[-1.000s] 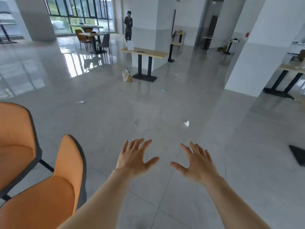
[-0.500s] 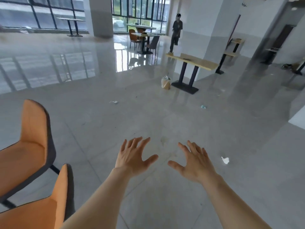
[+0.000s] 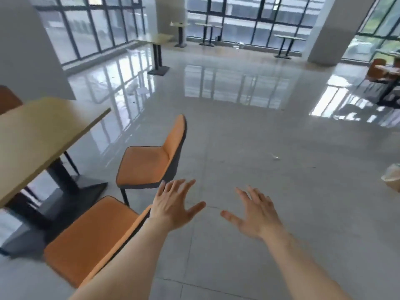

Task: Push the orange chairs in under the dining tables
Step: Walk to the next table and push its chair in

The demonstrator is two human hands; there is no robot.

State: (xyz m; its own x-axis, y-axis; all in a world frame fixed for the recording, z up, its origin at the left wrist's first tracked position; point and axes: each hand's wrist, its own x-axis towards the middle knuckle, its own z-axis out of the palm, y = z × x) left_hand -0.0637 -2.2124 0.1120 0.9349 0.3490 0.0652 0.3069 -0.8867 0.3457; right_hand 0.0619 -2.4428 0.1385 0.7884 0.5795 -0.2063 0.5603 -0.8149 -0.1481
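Two orange chairs stand pulled out from a light wooden dining table [image 3: 39, 135] on my left. The far chair [image 3: 151, 161] faces the table with its back toward the open floor. The near chair [image 3: 91, 239] is right below my left forearm, which hides part of its backrest. My left hand [image 3: 175, 204] hovers open, fingers spread, just past the near chair's back and touching nothing. My right hand [image 3: 255, 213] is open too, over bare floor. Another orange chair back [image 3: 8, 98] peeks out behind the table at the far left.
The table's black pedestal base [image 3: 71, 191] sits on the floor under it. A grey pillar [image 3: 28, 44] rises behind. More tables [image 3: 158, 40] stand by the windows, and a table with orange chairs [image 3: 383, 74] at far right. A bag [image 3: 392, 178] lies at right edge.
My view has swung left, so the table and both chairs now fill the left side. Both hands keep the same open, spread pose in front of me.
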